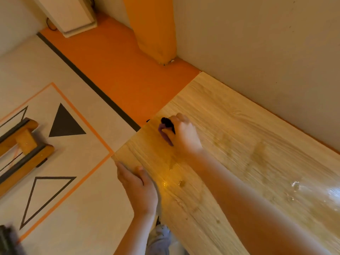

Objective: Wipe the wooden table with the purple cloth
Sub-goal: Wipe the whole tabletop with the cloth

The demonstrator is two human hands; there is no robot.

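Observation:
The light wooden table runs from the middle of the view to the lower right, against a beige wall. My right hand presses a bunched purple cloth onto the tabletop close to its far left corner; only a purple fold and a dark part stick out from under the fingers. My left hand lies on the table's near left edge, fingers curled over the rim. Wet streaks and small droplets shine on the wood between the two hands and at the lower right.
The floor on the left is pale with orange tape lines and black triangles. An orange band of floor and an orange pillar stand beyond the table corner. A wooden frame sits at the far left. A white unit stands at the top.

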